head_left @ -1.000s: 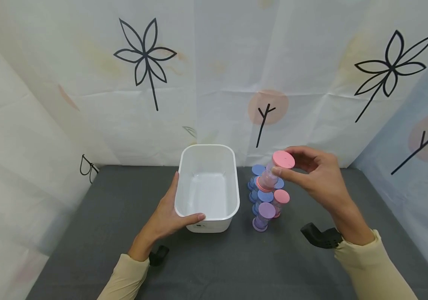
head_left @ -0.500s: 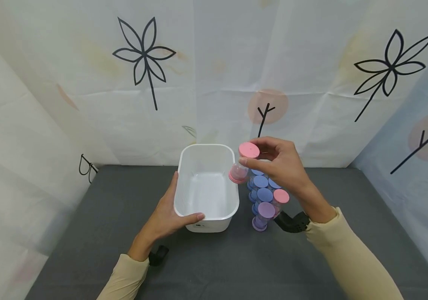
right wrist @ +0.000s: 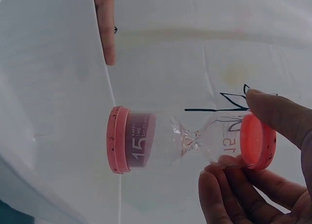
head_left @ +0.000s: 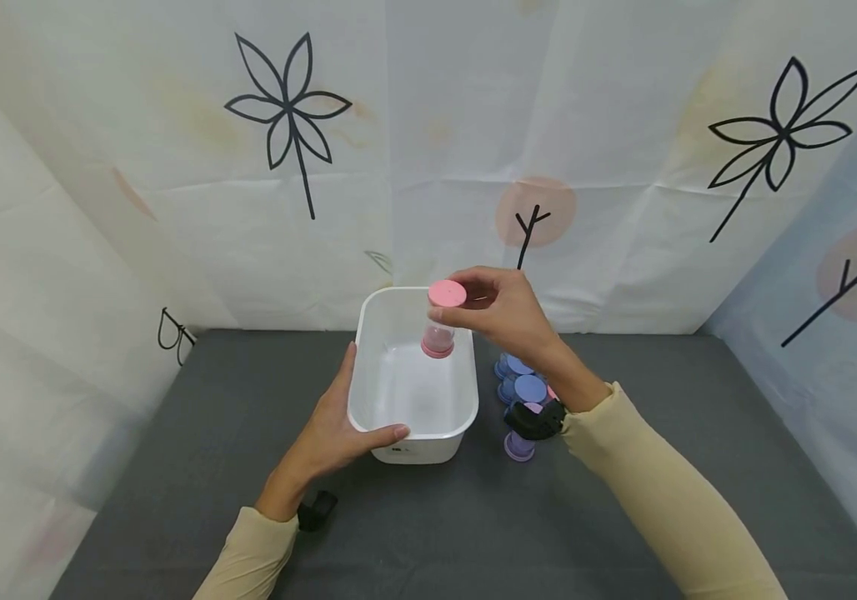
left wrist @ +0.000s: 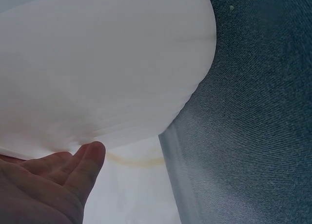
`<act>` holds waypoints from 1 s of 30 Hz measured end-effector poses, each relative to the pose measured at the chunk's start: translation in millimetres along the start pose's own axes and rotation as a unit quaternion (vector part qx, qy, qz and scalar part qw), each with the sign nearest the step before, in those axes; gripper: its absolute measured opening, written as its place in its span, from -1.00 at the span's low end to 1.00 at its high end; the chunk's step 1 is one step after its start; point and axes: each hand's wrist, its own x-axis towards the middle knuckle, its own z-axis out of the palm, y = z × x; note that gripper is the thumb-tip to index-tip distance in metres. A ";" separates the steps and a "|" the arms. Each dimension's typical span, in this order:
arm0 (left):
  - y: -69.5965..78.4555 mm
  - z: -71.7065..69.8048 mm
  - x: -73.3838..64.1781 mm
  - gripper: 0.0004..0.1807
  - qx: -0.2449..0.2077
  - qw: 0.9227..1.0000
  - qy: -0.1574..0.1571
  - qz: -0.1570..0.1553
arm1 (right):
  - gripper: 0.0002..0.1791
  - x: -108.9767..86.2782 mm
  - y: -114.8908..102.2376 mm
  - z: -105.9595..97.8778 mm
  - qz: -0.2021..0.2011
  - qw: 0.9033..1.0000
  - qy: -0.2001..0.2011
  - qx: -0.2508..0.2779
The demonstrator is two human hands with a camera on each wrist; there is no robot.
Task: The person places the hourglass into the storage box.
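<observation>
Our right hand (head_left: 507, 312) pinches the clear, pink-capped hourglass (head_left: 440, 333), now moved inward over the white rectangular plastic tub (head_left: 415, 452) our left hand (head_left: 333, 427) grips, lined up but not yet set down.

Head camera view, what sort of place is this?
Probably a makeshift filming booth, though I can't be certain: creased, printed sheets rise behind and beside a dark grey tabletop, and a black device sits at each wrist.
</observation>
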 end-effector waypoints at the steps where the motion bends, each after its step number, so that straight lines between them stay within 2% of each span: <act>1: -0.1 -0.1 0.2 0.34 -0.002 1.000 -0.001 -0.001 | -0.56 3.0 1.1 2.0 0.001 1.000 -0.001 -0.002; 11: 1.6 -0.4 0.2 0.37 -0.001 1.000 0.000 -0.014 | -0.57 31.1 13.9 20.2 0.025 1.000 -0.004 -0.009; 19: 1.9 0.1 -0.7 0.37 -0.009 1.000 0.002 -0.014 | -0.54 46.3 27.3 33.7 0.074 0.997 -0.009 0.000; 26: 0.2 -0.2 0.0 0.37 -0.007 1.000 0.004 -0.016 | -0.57 57.3 40.0 48.3 0.095 0.995 0.002 0.016; 30: -0.3 0.2 -0.3 0.37 -0.018 1.000 0.004 -0.021 | -0.58 61.6 48.5 59.2 0.124 0.992 0.008 0.014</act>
